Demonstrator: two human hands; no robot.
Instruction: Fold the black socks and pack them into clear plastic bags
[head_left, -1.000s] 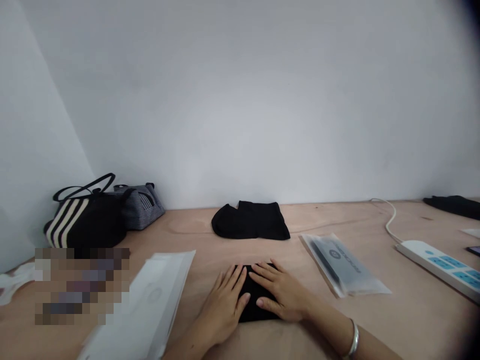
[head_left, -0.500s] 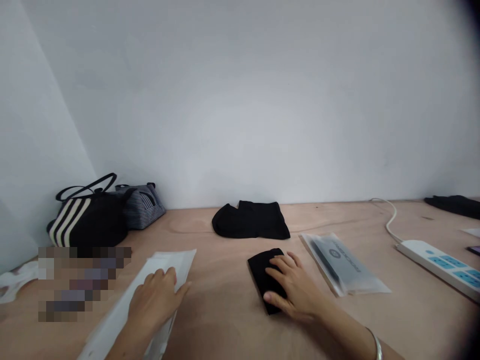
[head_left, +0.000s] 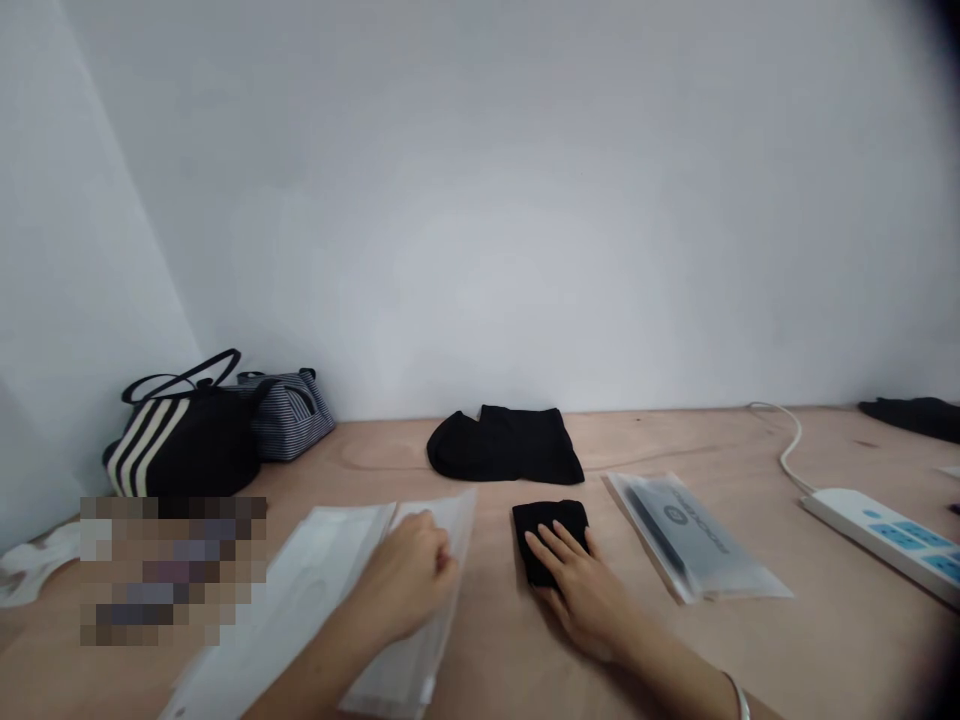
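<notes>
A small folded black cloth (head_left: 550, 525) lies on the wooden table (head_left: 750, 650) in front of me. My right hand (head_left: 581, 585) rests flat on its near edge, fingers stretched out. My left hand (head_left: 405, 575) is curled on a clear plastic bag (head_left: 420, 625), which it grips and holds apart from the stack of plastic bags (head_left: 300, 590) to its left. A larger folded black garment (head_left: 504, 444) lies further back by the wall.
A sealed plastic packet with dark contents (head_left: 690, 535) lies right of the cloth. A white power strip (head_left: 885, 540) with its cable sits far right. Striped bags (head_left: 195, 430) stand at the back left. Another black cloth (head_left: 911, 415) lies far right.
My hands left the cloth they pressed together. The right slid the black cloth to the right; the left went to the bag stack and pulled one bag toward the middle.
</notes>
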